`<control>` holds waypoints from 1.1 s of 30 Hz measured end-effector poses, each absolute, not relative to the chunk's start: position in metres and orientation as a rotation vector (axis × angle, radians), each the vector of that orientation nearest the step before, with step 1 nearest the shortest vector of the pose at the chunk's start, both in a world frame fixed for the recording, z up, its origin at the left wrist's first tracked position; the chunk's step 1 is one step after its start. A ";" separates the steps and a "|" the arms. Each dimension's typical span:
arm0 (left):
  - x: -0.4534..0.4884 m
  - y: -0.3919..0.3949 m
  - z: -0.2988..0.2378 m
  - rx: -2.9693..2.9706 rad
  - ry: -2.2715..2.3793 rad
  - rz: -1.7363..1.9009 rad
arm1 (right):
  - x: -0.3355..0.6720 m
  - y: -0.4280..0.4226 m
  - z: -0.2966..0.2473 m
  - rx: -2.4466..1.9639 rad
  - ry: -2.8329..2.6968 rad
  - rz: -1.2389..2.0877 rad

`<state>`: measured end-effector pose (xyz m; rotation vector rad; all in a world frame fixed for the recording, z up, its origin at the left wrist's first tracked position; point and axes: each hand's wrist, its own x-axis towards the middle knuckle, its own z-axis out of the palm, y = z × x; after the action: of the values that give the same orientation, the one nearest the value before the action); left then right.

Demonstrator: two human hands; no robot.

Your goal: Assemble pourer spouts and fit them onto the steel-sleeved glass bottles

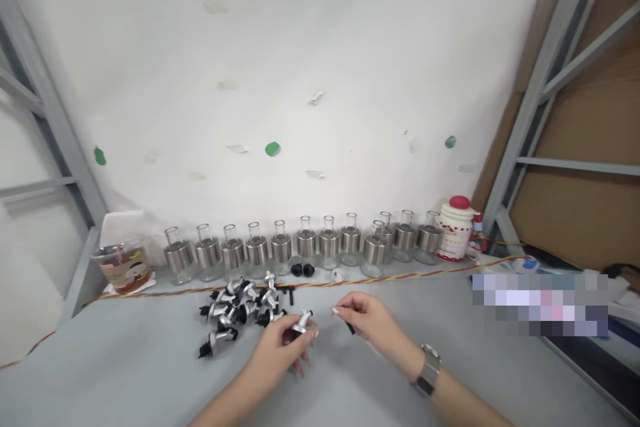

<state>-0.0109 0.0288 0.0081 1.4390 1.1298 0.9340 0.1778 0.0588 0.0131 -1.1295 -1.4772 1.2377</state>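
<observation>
My left hand (285, 347) is closed around a silver pourer spout (302, 321) with a black part, held just above the grey table (125, 373). My right hand (363, 317), with a metal watch (427, 370) on its wrist, pinches a small black piece (350, 328) a short way to the right of the spout. A pile of several silver and black pourer spouts (239, 310) lies just left of my left hand. Behind them a row of several glass bottles with steel sleeves (306, 247) stands along the white wall.
A plastic cup of brown drink (123, 265) stands at the far left. A white jug with a red lid (456, 228) is at the right end of the bottle row. A red-yellow cable (350, 280) runs along the table. Two black stoppers (303, 270) and a white ring (338, 274) lie near the bottles. Grey shelf frames flank both sides.
</observation>
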 end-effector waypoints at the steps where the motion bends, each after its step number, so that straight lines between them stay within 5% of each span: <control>1: -0.011 0.029 0.007 1.441 1.131 0.933 | 0.178 0.059 0.013 -1.121 -1.437 1.359; 8: -0.016 0.033 0.006 1.507 1.153 0.924 | 0.181 0.048 0.023 -0.838 -1.118 1.783; 33: -0.002 -0.012 0.038 1.980 1.029 0.632 | 0.169 0.030 0.024 -0.632 -1.322 1.899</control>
<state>-0.0022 -0.0120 0.0379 1.9795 1.0293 0.6319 0.1692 0.0302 0.0245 -0.6323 -1.3222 1.8991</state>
